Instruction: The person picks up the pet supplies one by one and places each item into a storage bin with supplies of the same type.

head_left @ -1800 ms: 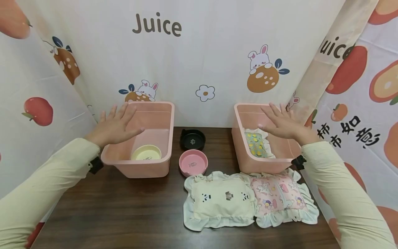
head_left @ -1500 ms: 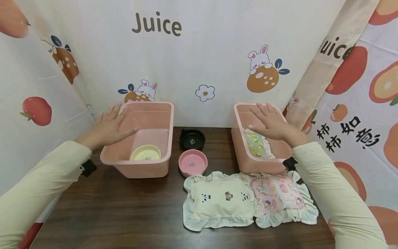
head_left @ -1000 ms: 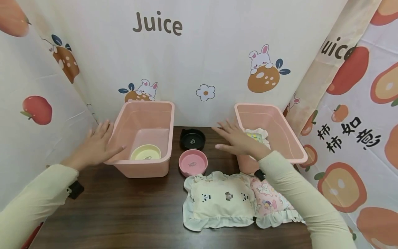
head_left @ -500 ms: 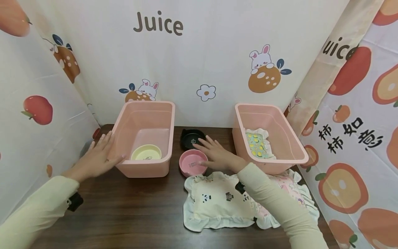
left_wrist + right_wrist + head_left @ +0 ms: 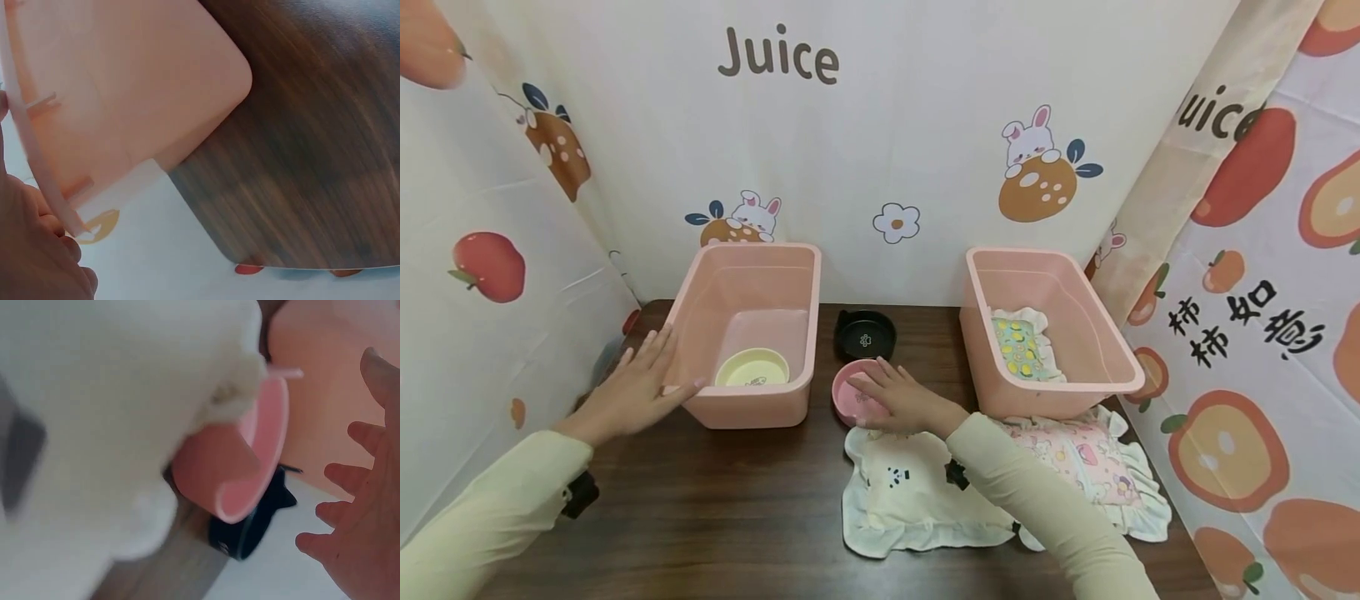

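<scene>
My left hand (image 5: 636, 387), fingers spread, is at the near left corner of the left pink bin (image 5: 756, 398). In the left wrist view its fingers (image 5: 53, 222) lie beside the bin's rim; whether they touch it I cannot tell. My right hand (image 5: 910, 402) hovers over the pink bowl (image 5: 848, 404), hiding part of it. The right wrist view shows a gap between the spread fingers (image 5: 350, 478) and the bowl. Right behind that bowl stands a black bowl (image 5: 865, 336). A cream bowl (image 5: 752, 364) sits inside the left bin.
On the right is another pink bin (image 5: 1045, 400) with a lemon-print ruffled cushion (image 5: 1018, 350) in it. In front lie a cream ruffled cushion (image 5: 917, 500), partly under my right forearm, and a pink one (image 5: 1093, 467). Printed cloth hangs at the back and sides.
The right hand has swept left from over the right bin to the pink bowl and come lower. The left hand has drawn back to the left bin's near corner.
</scene>
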Demonstrator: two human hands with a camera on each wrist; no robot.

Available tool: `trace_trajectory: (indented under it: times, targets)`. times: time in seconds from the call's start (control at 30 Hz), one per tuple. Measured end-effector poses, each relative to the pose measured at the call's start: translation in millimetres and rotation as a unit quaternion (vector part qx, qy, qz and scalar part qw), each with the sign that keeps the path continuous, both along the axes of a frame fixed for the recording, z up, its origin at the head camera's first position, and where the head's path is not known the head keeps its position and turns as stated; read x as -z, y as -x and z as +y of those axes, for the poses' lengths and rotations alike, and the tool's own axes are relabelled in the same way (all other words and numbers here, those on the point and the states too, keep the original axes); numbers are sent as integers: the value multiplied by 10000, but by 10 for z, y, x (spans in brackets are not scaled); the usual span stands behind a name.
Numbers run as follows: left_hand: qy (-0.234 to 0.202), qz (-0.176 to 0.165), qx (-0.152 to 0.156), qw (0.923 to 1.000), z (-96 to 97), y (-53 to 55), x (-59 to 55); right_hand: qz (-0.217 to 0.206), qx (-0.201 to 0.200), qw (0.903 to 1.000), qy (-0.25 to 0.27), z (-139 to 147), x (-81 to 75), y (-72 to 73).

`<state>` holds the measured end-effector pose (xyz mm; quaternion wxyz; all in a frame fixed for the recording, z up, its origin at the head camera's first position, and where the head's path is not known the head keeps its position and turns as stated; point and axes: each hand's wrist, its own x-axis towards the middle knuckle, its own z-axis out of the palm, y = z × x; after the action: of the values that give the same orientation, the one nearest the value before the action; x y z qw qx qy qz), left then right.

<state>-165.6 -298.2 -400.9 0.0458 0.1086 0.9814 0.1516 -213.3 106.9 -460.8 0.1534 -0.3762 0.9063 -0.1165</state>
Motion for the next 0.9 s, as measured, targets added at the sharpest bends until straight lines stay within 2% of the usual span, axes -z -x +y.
trace_trajectory:
  times: [0.2,0.3,0.4,0.57,0.9]
  targets:
    - [-103,120,86,9998,-19,-4,45,82,-181,9996,183,-133,240,-12]
    - [-17,148,108,9998,-16,-8,43,317,-156,9993,150,-212,345,-14]
    - [160,108,77,9998,3,-18,17,458,51,9989,53,-306,408,-31]
    - [262,105,91,9996,16,-29,-9,399,624,9971,-161,-448,466,-104]
    - [222,159,111,9996,0,-16,30,757,954,9925,134,-521,581,-129]
